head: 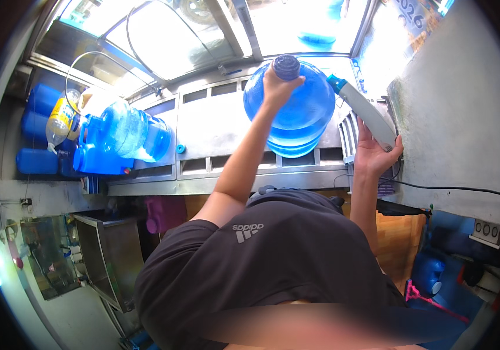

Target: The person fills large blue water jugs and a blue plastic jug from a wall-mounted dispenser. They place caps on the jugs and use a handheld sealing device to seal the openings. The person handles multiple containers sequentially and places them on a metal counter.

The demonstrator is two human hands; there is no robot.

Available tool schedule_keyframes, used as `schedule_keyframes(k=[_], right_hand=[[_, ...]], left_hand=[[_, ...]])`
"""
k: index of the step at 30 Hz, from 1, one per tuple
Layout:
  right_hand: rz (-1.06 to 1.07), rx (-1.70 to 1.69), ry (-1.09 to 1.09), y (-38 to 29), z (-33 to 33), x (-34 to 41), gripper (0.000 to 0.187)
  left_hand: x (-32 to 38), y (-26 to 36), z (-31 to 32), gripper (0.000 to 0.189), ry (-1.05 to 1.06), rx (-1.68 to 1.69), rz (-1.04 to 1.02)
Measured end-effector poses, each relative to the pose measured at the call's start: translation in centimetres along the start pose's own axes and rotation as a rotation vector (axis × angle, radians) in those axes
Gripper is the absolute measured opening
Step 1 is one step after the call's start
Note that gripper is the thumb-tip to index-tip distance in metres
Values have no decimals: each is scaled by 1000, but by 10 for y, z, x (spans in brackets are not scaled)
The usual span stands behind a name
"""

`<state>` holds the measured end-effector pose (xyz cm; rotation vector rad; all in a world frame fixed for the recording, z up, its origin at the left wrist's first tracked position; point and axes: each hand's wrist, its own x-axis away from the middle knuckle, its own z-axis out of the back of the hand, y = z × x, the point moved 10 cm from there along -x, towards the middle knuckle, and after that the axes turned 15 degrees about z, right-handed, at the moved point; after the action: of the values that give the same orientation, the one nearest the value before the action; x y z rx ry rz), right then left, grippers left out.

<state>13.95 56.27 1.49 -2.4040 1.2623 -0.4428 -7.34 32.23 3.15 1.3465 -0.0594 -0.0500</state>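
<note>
A large round blue plastic water jug (302, 105) stands upright on the metal counter in front of me. My left hand (279, 87) is closed around its neck, just below the ridged dark blue top (286, 67). In my right hand (374, 153) is a long white handheld tool (366, 105) with a teal nozzle (336, 83), perhaps a heat gun. Its nozzle end points at the jug's right side, close to it. My fingers and thumb hold its lower end. A small blue cap (181, 148) lies on the counter to the left.
Blue water containers (132, 131) and a clear plastic bottle with a yellow label (62, 113) crowd the counter's left end. Thin hoses (97, 53) arch above them. Glass panels (171, 39) line the back. A black cord (451, 188) crosses the right wall.
</note>
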Motion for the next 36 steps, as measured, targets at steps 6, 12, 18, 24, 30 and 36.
schedule_keyframes(k=[6, 12, 18, 24, 30, 36], right_hand=[[-63, 39, -33, 12, 11, 4, 61], [-149, 57, -29, 27, 11, 14, 52], [-166, 53, -31, 31, 5, 21, 51], [-197, 46, -41, 39, 2, 32, 51], [-117, 36, -51, 33, 1, 24, 50], [-173, 28, 0, 37, 11, 22, 53]], left_hand=[[-18, 17, -25, 47, -841, -97, -94], [-9, 21, -7, 120, -880, 184, -97], [4, 5, 33, 108, -679, 368, -109], [13, 8, 43, 104, -616, 376, -148], [18, 14, 27, 100, -596, 420, -177], [21, 16, 14, 85, -431, 585, -143]])
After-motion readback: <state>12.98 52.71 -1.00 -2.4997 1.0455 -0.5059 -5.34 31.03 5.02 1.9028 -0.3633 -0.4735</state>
